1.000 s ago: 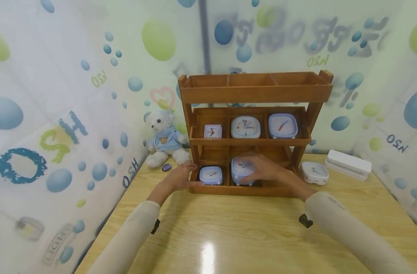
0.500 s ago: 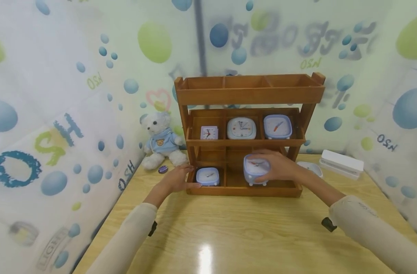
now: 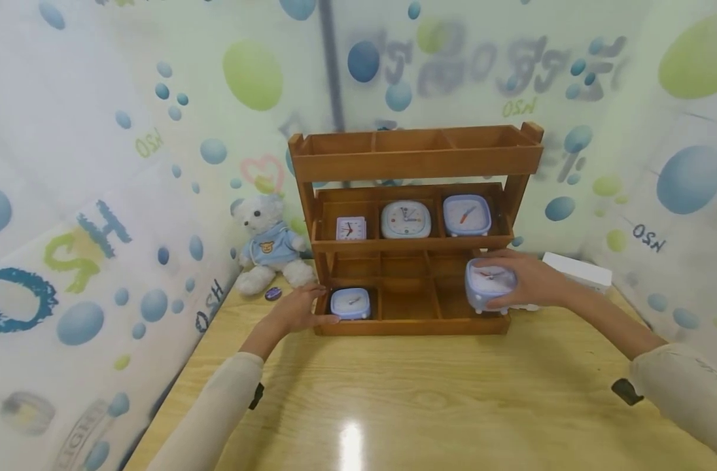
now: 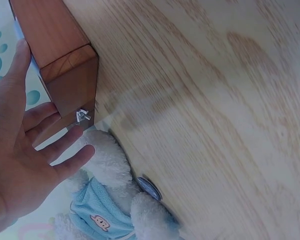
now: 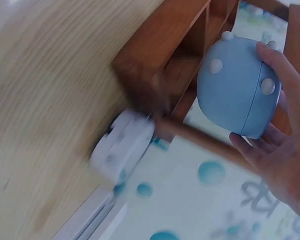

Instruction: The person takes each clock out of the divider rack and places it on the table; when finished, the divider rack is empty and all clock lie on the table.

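Note:
My right hand point(image 3: 532, 278) holds a light-blue alarm clock point(image 3: 489, 288) between thumb and fingers, over the right end of the wooden rack's point(image 3: 414, 328) bottom tier. The right wrist view shows the clock's rounded blue underside point(image 5: 235, 87) with small white feet. My left hand point(image 3: 296, 309) is at the rack's lower left end, its thumb along the front edge and its other fingers spread beside the end in the left wrist view. Near that thumb, another blue clock point(image 3: 350, 303) sits in the bottom left compartment.
On the middle tier stand a small square clock point(image 3: 350, 229), a round-cornered pale clock point(image 3: 405, 219) and a blue clock point(image 3: 467, 215). A white clock point(image 5: 122, 145) and a white box-like object point(image 3: 577, 270) lie right of the rack. Left are a teddy bear point(image 3: 271, 243) and a purple disc point(image 3: 273, 294).
My right hand has lifted the blue clock out of the bottom middle compartment and carried it right. My left hand has stayed at the rack's left end.

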